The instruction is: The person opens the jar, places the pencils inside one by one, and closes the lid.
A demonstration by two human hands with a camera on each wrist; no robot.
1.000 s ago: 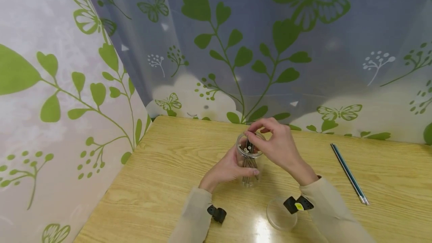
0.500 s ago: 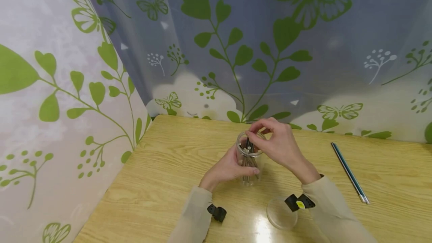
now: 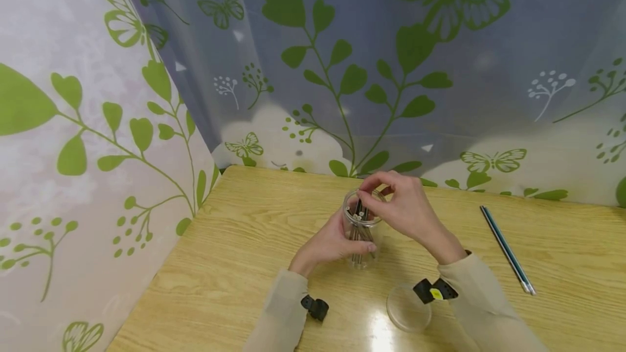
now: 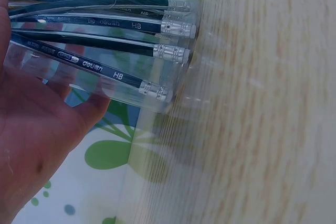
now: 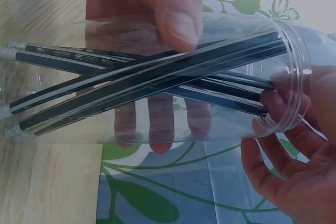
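"Where's that pencil (image 3: pixel 360 206)?"

"Lengthwise in the upright jar (image 5: pixel 231 124), its top seemingly pinched by the right hand's (image 3: pixel 403 205) thumb and forefinger — from above."

"And the left hand (image 3: pixel 332 243)?"

"Wrapped round the jar's side — the right is nearer the mouth."

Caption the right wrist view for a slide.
Left hand grips a clear jar of dark pencils; right hand at its mouth.
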